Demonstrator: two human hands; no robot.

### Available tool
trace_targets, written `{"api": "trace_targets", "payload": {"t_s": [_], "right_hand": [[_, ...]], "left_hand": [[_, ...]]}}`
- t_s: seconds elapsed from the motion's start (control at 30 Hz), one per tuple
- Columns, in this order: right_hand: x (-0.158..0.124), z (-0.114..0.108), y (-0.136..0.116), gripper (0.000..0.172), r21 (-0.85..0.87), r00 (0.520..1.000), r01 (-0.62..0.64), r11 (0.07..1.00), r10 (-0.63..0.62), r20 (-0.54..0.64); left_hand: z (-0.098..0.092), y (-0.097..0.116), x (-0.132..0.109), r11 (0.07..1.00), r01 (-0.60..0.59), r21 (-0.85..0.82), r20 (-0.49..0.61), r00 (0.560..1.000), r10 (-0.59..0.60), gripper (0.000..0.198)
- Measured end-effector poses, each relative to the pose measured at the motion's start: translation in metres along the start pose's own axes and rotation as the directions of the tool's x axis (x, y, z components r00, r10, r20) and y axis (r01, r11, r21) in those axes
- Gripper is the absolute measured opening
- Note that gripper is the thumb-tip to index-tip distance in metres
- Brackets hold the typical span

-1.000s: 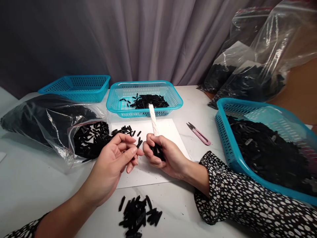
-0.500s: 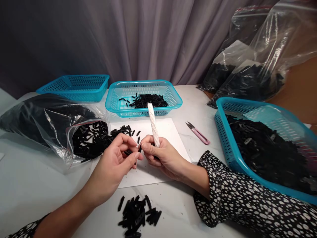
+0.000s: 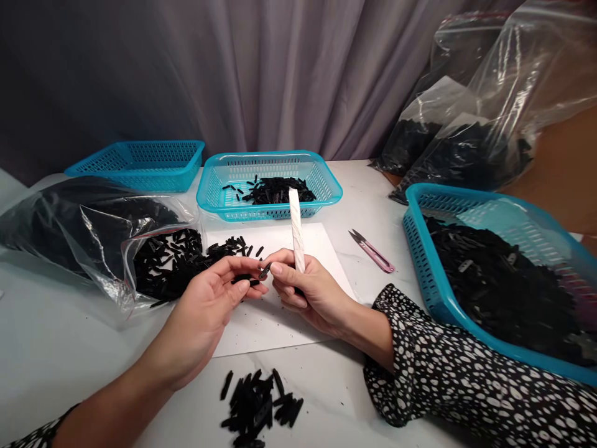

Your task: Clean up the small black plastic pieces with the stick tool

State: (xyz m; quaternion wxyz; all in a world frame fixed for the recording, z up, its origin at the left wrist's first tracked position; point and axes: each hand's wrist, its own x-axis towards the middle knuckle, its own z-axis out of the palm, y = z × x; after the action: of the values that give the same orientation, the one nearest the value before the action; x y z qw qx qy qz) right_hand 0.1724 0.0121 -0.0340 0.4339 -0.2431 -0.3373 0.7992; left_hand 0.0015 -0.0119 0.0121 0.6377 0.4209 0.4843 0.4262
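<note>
My left hand (image 3: 205, 311) is closed, with a small narrow black piece (image 3: 245, 280) between its thumb and fingers. Pinched in the thumb and index finger of my right hand (image 3: 308, 283) is another black piece (image 3: 265, 270), its holed face showing; my left index fingertip is at its edge. A slim stick wrapped in white (image 3: 295, 227) also rises from my right fist, and its lower end is hidden by the palm. Both hands hover above a white sheet (image 3: 280, 323). Nearer me lies a loose heap of black pieces (image 3: 254, 404).
A plastic bag (image 3: 93, 236) spills black pieces (image 3: 172, 261) at left. Blue baskets stand at the back left (image 3: 186, 177), back middle (image 3: 205, 193) and right (image 3: 433, 298). Pink thread snips (image 3: 373, 252) lie right of the sheet. Filled clear bags (image 3: 476, 143) stand behind.
The white-wrapped stick has shifted right and stands more upright. The black piece at my right fingertips now turns its holed face outward. My left fingers have straightened somewhat, showing the black piece in them.
</note>
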Motion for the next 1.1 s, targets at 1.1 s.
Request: {"api": "trace_targets", "payload": {"t_s": [1.1], "right_hand": [[0.0014,0.0036,0.0033,0.046,0.142,0.995,-0.098,0.985,0.1,-0.006]], "left_hand": [[0.0041,0.0001,0.0014,0.947,-0.001,0.323,-0.038,0.999,0.014,0.029]]}}
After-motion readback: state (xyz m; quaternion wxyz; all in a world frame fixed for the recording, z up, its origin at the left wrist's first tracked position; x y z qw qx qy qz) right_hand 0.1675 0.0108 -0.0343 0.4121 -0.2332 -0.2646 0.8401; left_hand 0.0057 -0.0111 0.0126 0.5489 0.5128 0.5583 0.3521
